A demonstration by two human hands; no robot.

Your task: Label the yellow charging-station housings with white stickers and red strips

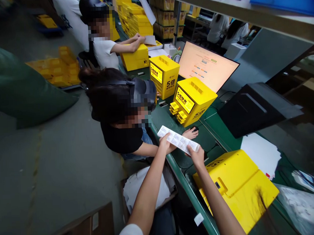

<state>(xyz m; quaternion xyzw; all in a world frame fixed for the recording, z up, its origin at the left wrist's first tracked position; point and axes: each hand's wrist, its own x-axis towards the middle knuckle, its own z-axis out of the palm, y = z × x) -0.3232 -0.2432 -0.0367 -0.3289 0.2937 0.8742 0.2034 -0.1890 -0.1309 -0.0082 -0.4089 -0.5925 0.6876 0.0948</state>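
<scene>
the left hand and the right hand are each narrowed to a pinch on a printed white paper strip, one near each end. the strip's long axis is held from upper left to lower right, above the green workbench. the right hand is nearer the yellow plastic housing, which is laid on the bench just beyond it.
</scene>
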